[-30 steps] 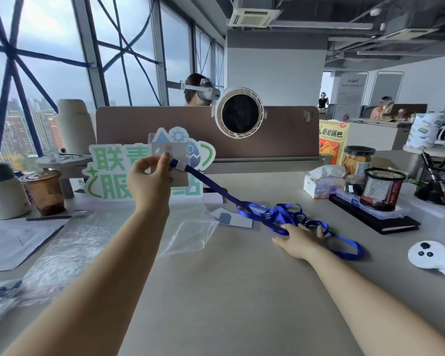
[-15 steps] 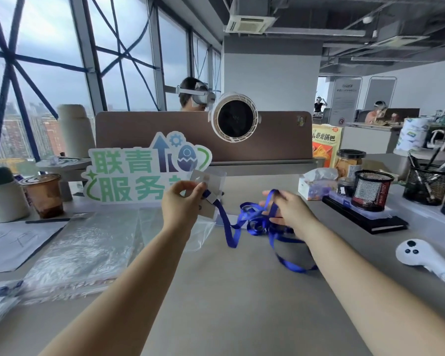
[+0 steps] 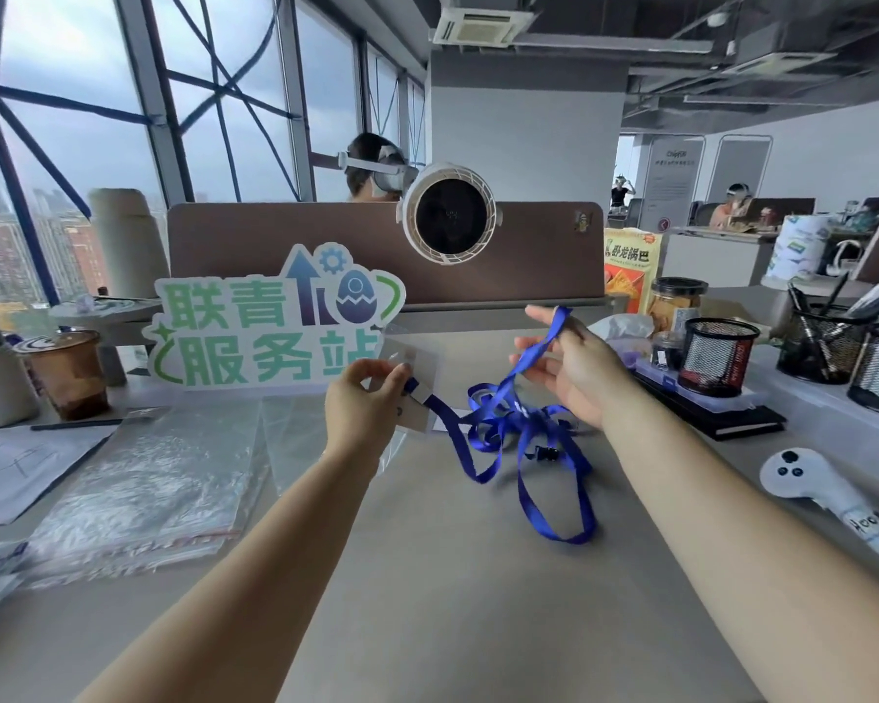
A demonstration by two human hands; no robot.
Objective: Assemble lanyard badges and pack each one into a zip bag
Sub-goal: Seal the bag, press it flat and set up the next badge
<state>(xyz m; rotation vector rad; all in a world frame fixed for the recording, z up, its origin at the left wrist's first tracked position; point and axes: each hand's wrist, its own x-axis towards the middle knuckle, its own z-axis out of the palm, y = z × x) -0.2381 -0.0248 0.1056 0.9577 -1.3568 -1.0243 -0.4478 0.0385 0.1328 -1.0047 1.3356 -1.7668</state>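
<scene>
**One badge (image 3: 411, 365) clipped on, none bagged yet**

Looks like we're somewhere in the middle of a single unit. The lanyard (image 3: 508, 416) end seems to be hooked onto the clear badge already, so I'd call the assembly part done or near enough. The packing part isn't. The bags (image 3: 138, 479) lie flat in a pile on the left of the desk (image 3: 452, 601), and I can't spot a finished pack among them, though the far left edge is too blurry to be sure.

The left hand (image 3: 364, 400) pinches the badge by its edge, held up off the desk. The right hand (image 3: 582, 375) is raised beside it, well apart, with the fingers spread and the strap draped across them rather than gripped.

The lanyard itself is a mess. It's a blue ribbon knotted into a loose tangle between the hands, with a black buckle in the middle and a couple of long loops trailing down onto the desk. My guess is it needs gathering up neatly before it'll fit in a bag.
</scene>
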